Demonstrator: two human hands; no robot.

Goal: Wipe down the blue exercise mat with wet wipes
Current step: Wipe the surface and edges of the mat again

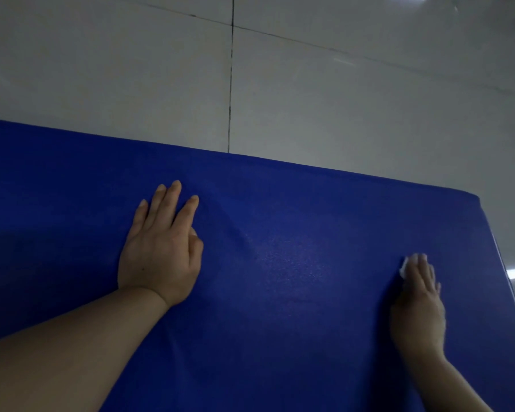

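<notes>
The blue exercise mat (280, 233) fills the lower two thirds of the head view, its far edge slanting down to a rounded corner at the right. My left hand (161, 248) rests flat on the mat left of centre, fingers straight and spread, pointing away from me. My right hand (419, 301) lies flat near the mat's right edge, fingers straight, pressing a white wet wipe (404, 267) onto the surface. Only a small crumpled edge of the wipe shows past the fingertips; the hand hides the remainder.
Beyond the mat lies a glossy grey tiled floor (339, 99) with dark grout lines and light reflections. The mat's right side edge (501, 263) drops off close to my right hand.
</notes>
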